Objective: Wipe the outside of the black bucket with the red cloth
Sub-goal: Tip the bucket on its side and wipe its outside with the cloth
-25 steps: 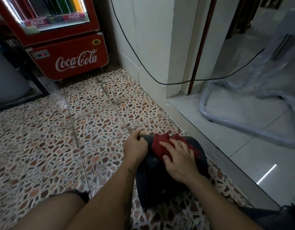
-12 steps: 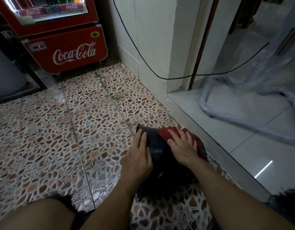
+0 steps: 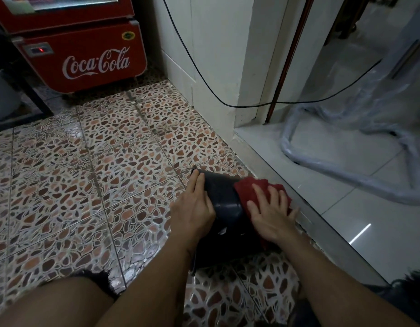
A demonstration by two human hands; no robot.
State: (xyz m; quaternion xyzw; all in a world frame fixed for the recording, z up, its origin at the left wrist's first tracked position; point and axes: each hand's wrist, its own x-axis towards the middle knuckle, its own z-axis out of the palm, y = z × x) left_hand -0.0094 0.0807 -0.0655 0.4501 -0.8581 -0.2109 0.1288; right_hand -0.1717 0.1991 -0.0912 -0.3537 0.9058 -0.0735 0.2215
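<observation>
Both hands are laid flat: the left hand [image 3: 195, 208] is pressed, fingers together, against the black bucket [image 3: 224, 199], while the right hand [image 3: 271, 213] is spread over the red cloth [image 3: 246, 187] on its side. The bucket is lying on the patterned floor [image 3: 98, 173], beside a grey threshold [image 3: 322, 232].

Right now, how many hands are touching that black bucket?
2. The left hand lies flat on the black bucket's left side; the right hand presses the red cloth against its right side.
</observation>
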